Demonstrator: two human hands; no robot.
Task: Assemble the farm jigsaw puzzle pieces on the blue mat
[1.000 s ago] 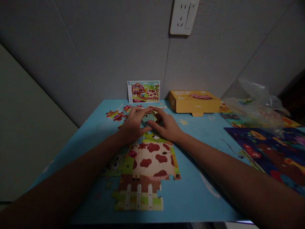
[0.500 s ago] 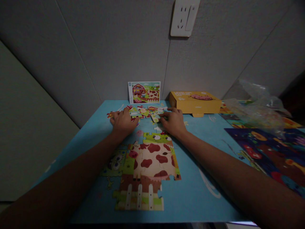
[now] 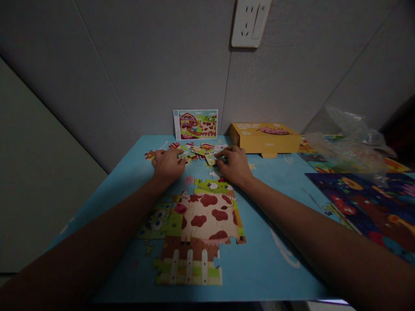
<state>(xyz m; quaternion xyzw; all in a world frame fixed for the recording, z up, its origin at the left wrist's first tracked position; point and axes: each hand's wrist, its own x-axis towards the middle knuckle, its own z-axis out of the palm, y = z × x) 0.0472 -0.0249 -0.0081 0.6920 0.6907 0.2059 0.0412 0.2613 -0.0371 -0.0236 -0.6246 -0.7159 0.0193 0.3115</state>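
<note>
A partly joined puzzle (image 3: 210, 216) showing a spotted cow and a white fence lies on the blue table. Behind it is a heap of loose puzzle pieces (image 3: 198, 151). My left hand (image 3: 168, 164) rests at the heap's left side, its fingers bent and apart among the pieces; I see nothing held in it. On the right side, my right hand (image 3: 235, 164) has its thumb and fingers on a pale green piece (image 3: 210, 160), which sticks out at the heap's front edge. A picture card (image 3: 196, 124) of the farm scene leans on the wall behind.
A yellow box (image 3: 267, 138) lies at the back right against the wall. Beyond it are a clear plastic bag (image 3: 353, 147) and a dark, colourful picture sheet (image 3: 366, 203). The blue table's front edge (image 3: 259, 298) is near me. A socket (image 3: 249, 23) is on the wall.
My left thumb has drawn in closer to the fingers, and a few loose pieces beside that hand have shifted slightly. The right hand stays nearly in place at the pale green piece.
</note>
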